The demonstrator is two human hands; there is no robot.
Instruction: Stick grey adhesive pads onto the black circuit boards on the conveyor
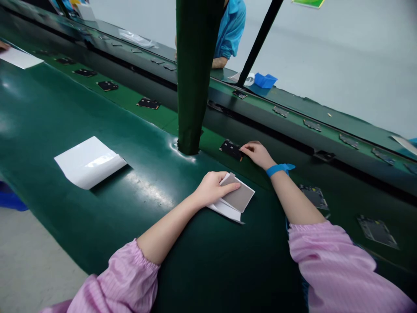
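Right hand point(258, 154) at a black board point(230, 148) on the green belt point(169, 119).
Thumb and fingertips come together at the board's right-hand edge, though whether they pinch it or merely touch it I cannot tell; nearer the body, the left hand point(212, 190) clasps a grey card point(240, 201) and white paper point(228, 210), thumb on top, over the green bench point(130, 117), where a curled white sheet point(86, 158) lies left of the post point(195, 78).
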